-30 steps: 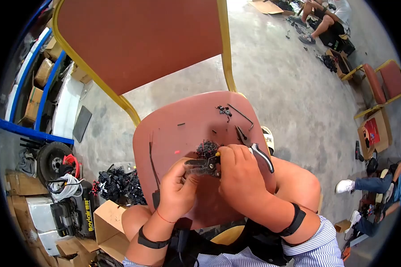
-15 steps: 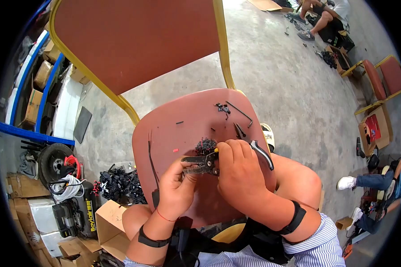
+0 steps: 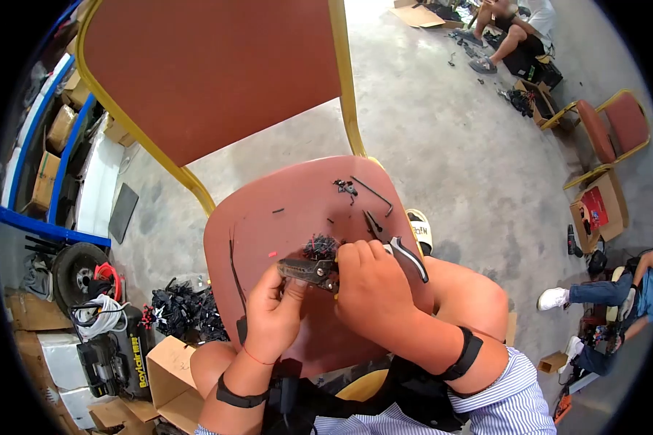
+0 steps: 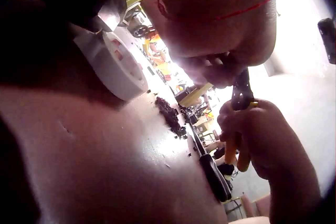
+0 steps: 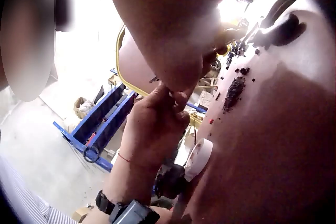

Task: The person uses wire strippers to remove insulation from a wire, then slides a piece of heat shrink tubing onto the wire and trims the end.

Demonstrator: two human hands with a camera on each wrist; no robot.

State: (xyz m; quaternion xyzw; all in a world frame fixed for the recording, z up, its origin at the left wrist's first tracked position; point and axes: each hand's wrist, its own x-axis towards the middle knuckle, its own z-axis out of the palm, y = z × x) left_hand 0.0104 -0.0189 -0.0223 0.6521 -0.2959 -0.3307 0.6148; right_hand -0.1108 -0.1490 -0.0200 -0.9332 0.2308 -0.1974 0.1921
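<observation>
Over the red-brown chair seat (image 3: 232,210), both hands meet at a dark hand tool (image 3: 308,272). My right hand (image 3: 377,286) curls round its handles, which look orange-yellow (image 4: 230,148) in the left wrist view. The thumb and fingers of my left hand (image 3: 274,312) pinch at the tool's dark flat end; whether a small wire lies there is hidden. Just beyond the tool is a heap of small black pieces (image 3: 319,246). Pliers (image 3: 406,257) with black and white handles lie beside my right hand.
A hex key (image 3: 372,191) and small black parts (image 3: 345,188) lie on the far right of the seat. Thin dark wires (image 3: 234,272) lie at its left, and a white tape roll (image 4: 121,71) shows in the left wrist view. An open carton (image 3: 170,377) stands on the floor.
The head view has shifted, so the chair and hands appear farther left. The tool's two dark parts, seen apart half a second ago, now look closer together. Both hands keep their hold.
</observation>
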